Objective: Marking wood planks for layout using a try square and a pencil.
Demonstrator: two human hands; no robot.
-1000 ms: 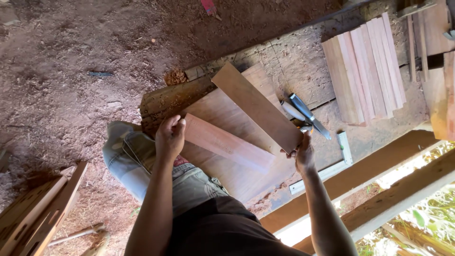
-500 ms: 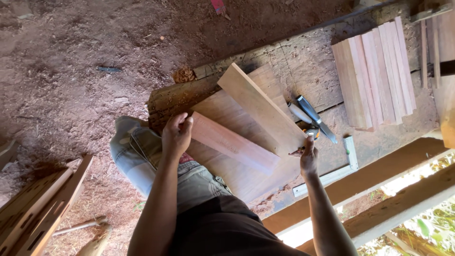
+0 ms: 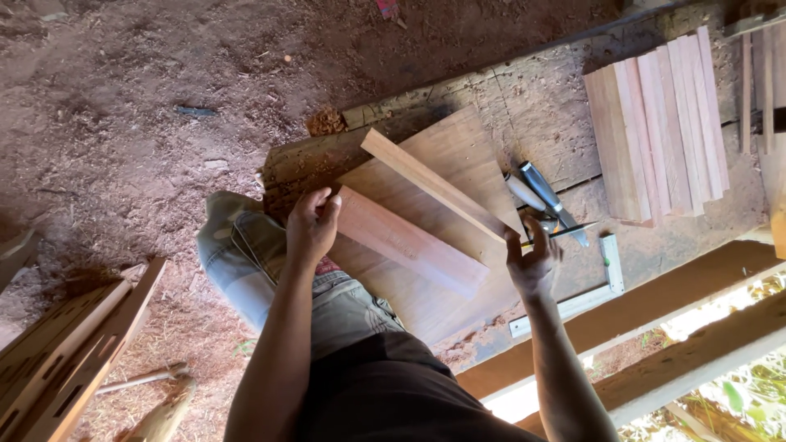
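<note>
My left hand (image 3: 311, 225) grips the near end of a short reddish board (image 3: 409, 244), which lies flat on a wide wooden panel (image 3: 458, 151). My right hand (image 3: 532, 263) holds the end of a longer brown board (image 3: 430, 187), tipped up on its edge across the panel just beyond the reddish board. A thin dark and yellow tool (image 3: 565, 232) sticks out by the fingers of my right hand. My knee in grey trousers (image 3: 237, 254) rests against the bench edge.
Two chisels (image 3: 536, 188) lie on the dusty workbench (image 3: 532, 106) right of the panel. A metal square (image 3: 607, 274) lies near the bench edge. A stack of cut boards (image 3: 655, 123) sits at the far right. Slotted wooden pieces (image 3: 65, 352) lie on the dirt floor, lower left.
The long brown board, lying flat before, has been tipped up onto its edge by my right hand. My left hand stays on the reddish board.
</note>
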